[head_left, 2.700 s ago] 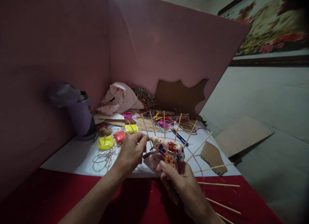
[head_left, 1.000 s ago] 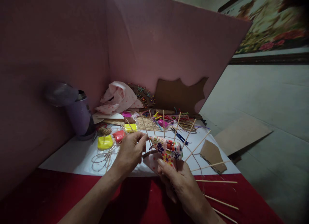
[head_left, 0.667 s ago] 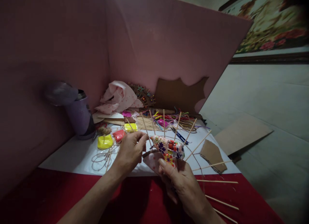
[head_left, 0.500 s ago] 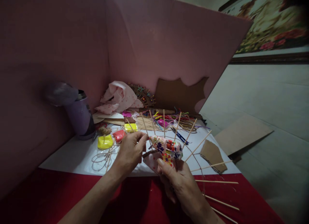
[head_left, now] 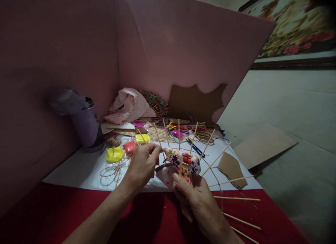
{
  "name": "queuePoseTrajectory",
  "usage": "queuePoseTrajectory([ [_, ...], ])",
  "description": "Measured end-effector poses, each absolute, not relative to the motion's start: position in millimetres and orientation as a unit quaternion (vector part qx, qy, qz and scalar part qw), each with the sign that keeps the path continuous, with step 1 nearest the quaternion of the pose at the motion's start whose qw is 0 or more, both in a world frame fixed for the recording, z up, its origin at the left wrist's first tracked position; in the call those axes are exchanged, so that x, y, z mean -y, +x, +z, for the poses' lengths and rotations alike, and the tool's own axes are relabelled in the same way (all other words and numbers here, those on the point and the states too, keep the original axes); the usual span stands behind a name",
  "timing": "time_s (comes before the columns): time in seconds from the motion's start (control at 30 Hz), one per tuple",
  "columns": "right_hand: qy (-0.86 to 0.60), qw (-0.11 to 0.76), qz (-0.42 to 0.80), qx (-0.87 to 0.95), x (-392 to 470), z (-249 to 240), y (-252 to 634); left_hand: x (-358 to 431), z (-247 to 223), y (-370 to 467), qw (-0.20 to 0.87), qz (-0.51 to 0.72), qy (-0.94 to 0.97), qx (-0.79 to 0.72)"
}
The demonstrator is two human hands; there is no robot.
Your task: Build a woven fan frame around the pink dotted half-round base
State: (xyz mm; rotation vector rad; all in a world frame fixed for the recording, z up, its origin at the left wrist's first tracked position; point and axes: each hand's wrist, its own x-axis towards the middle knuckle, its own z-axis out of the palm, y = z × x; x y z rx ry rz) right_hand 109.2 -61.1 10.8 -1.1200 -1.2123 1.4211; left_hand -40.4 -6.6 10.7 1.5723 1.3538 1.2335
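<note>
My right hand [head_left: 199, 195] is wrapped round the handle of a glue gun [head_left: 183, 163] with a bright flower pattern, its nozzle pointing left. Close to that nozzle, the fingers of my left hand [head_left: 144, 163] are pinched together; whatever is between them is too small to make out. Beneath the gun shows a pale pink dotted piece [head_left: 166, 175], partly covered by my right hand. Thin wooden sticks [head_left: 194, 137] fan out around it, to the back and to the right.
Yellow packets [head_left: 114, 154], a red packet [head_left: 129, 147] and looped cord [head_left: 106, 175] lie left. A purple flask [head_left: 88, 126] stands by the pink panel. Behind are dotted cloth [head_left: 130, 105] and cut cardboard [head_left: 194, 102]; blue-handled pliers [head_left: 195, 148] and a cardboard scrap [head_left: 232, 170] lie right.
The glue gun has shifted slightly right and down in my right hand. The fanned sticks have moved a touch to the right. My left hand is almost still.
</note>
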Motion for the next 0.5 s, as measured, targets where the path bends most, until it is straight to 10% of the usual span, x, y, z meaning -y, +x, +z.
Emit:
queuePoseTrajectory([
  [0.5,-0.458,0.498,0.568,0.468,65.6,10.8,114.5,7.1,12.4,-40.1,0.37,0.482,0.598,-0.523],
])
